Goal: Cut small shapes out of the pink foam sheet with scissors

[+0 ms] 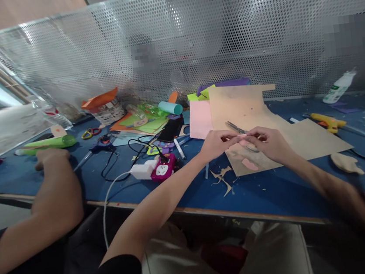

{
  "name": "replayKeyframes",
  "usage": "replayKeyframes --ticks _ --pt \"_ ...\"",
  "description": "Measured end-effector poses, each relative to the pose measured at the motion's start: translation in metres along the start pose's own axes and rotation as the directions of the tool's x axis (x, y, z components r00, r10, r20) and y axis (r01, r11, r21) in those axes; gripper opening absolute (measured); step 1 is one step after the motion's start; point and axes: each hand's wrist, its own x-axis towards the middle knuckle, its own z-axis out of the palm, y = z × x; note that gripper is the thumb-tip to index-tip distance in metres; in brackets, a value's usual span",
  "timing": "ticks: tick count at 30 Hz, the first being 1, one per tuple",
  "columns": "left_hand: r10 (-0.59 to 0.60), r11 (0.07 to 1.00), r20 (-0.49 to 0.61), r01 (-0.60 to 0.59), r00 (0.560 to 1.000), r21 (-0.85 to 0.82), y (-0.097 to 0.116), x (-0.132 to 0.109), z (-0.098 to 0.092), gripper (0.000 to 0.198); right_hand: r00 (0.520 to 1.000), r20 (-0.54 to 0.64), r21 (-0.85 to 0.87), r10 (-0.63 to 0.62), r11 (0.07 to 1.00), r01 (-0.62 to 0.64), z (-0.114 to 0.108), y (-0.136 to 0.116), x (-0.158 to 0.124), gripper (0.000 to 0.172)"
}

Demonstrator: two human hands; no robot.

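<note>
Between the fingertips of my left hand (218, 144) and my right hand (267, 141) is a small pink piece (242, 139), pinched from both sides. It looks like foam or paper; the fingers hide part of it. Both hands are closed over a large beige sheet (241, 108). Scissors (235, 127) lie on that sheet just behind the pink piece, their handles partly covered by my right hand. Below my hands, another pink cutout (249, 164) rests flat on the sheet. A pink sheet (199, 119) lies behind my left hand.
Beige scraps (223, 178) lie near the front edge. A yellow glue gun (329, 122) and a white glue bottle (339, 86) are on the right. A magenta power adapter (164, 167) with cables sits left, beside a black phone (170, 128). A co-worker's arm (54, 182) rests at far left.
</note>
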Motion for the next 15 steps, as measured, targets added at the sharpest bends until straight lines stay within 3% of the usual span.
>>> replayKeyframes --ticks 4,8,15 --pt "0.041 0.999 0.154 -0.038 0.987 -0.025 0.004 -0.001 -0.001 0.046 0.999 0.03 0.077 0.026 0.997 -0.028 -0.001 -0.006 -0.003 0.025" --pt "0.058 0.998 0.325 -0.06 0.944 -0.006 0.009 -0.005 0.0 0.052 0.978 0.206 0.317 0.024 0.944 -0.09 -0.006 -0.01 -0.005 0.028" --pt "0.067 0.998 0.337 -0.068 0.939 -0.009 0.018 -0.007 -0.001 0.057 0.91 0.415 0.516 -0.007 0.826 -0.229 -0.008 -0.009 -0.003 0.027"
